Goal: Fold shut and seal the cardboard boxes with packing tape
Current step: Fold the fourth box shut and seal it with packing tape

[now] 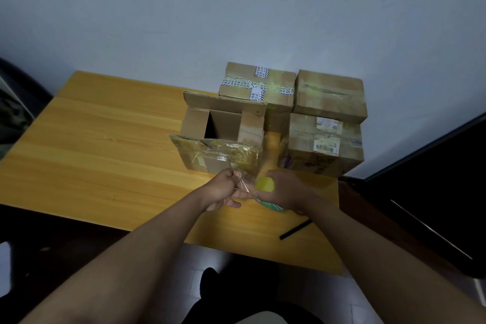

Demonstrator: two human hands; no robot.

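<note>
At the centre of the frame, a person's left hand (226, 188) pinches the free end of a clear strip of packing tape (243, 181) while the right hand (282, 192) grips the tape roll (265, 193), fingers curled round it, just below an open cardboard box (223, 129) on the wooden table (105, 139); three taped boxes (326, 118) stand stacked at the upper right of the table. The box's flaps stand unfolded, so the step in hand appears to be drawing out tape; the next move likely calls for folding the flaps shut before laying the strip along the seam
</note>
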